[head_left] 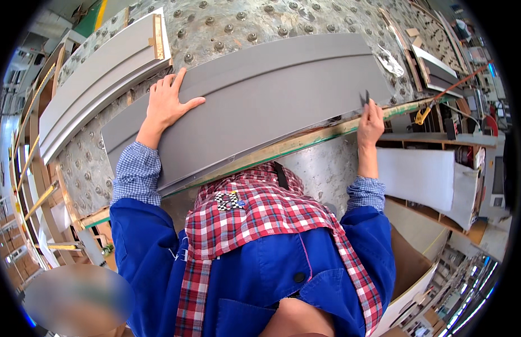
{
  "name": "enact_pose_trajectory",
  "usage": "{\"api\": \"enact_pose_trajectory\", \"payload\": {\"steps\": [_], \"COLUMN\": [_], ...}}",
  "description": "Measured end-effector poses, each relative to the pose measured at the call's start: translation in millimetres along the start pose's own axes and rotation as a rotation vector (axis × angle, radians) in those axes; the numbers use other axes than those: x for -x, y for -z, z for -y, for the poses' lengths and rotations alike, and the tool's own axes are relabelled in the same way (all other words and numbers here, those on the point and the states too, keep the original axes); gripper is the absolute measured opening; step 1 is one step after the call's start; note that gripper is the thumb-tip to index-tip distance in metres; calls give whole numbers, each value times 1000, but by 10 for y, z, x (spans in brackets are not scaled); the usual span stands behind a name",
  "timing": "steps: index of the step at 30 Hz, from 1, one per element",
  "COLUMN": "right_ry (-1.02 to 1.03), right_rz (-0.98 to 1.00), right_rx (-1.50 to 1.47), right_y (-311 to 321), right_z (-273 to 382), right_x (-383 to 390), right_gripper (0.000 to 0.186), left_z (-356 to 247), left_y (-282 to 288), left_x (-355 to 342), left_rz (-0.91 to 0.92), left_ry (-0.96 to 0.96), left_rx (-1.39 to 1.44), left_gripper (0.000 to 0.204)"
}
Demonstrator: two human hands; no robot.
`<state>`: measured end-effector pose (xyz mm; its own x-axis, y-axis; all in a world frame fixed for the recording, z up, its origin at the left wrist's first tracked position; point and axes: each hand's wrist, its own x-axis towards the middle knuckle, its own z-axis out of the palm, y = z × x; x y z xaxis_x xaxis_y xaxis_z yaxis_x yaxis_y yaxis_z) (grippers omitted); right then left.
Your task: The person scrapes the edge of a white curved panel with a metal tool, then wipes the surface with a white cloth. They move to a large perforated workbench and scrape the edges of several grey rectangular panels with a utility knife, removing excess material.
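Note:
A long grey panel (272, 104) with a raised ridge along its length lies across a work table. My left hand (166, 105) rests on its left part, fingers spread and thumb stretched out over the ridge. At the panel's right end, my right hand (371, 126) is closed round a small dark pointed tool (366, 98) that points away from me. The tool is slightly blurred, so its exact kind is hard to make out. Thin loose strands show along the panel's near edge.
Metal ball rollers stud the table top (238, 19). At the left lie stacked grey panels (100, 84) with a wood strip. Crumpled white plastic (391, 63) sits beyond the panel's right end. A yellow tool (422, 115) and a shelf with white sheets (416, 175) are at the right.

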<state>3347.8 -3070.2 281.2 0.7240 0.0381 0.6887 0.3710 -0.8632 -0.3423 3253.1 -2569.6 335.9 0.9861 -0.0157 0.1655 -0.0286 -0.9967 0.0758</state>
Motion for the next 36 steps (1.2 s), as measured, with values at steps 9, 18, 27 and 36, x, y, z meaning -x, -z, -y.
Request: {"api": "enact_pose_trajectory", "payload": {"steps": [9, 18, 27, 36], "right_ry": [90, 393, -119, 93], "right_rz": [124, 303, 32, 100], "right_rx": [-213, -439, 140, -167], "right_y": [-53, -84, -67, -203], "right_z": [2138, 2706, 349, 2286], "right_x": [1008, 1168, 144, 1122], "right_gripper": [38, 38, 16, 32], "left_z": [-153, 0, -10, -17], "left_y": [-108, -146, -212, -260], "left_x": [-66, 23, 13, 27], "left_rz": [-15, -17, -31, -54], "left_ry": [10, 19, -5, 14], "left_rx": [-54, 3, 29, -48], "left_gripper": [89, 89, 87, 86]}}
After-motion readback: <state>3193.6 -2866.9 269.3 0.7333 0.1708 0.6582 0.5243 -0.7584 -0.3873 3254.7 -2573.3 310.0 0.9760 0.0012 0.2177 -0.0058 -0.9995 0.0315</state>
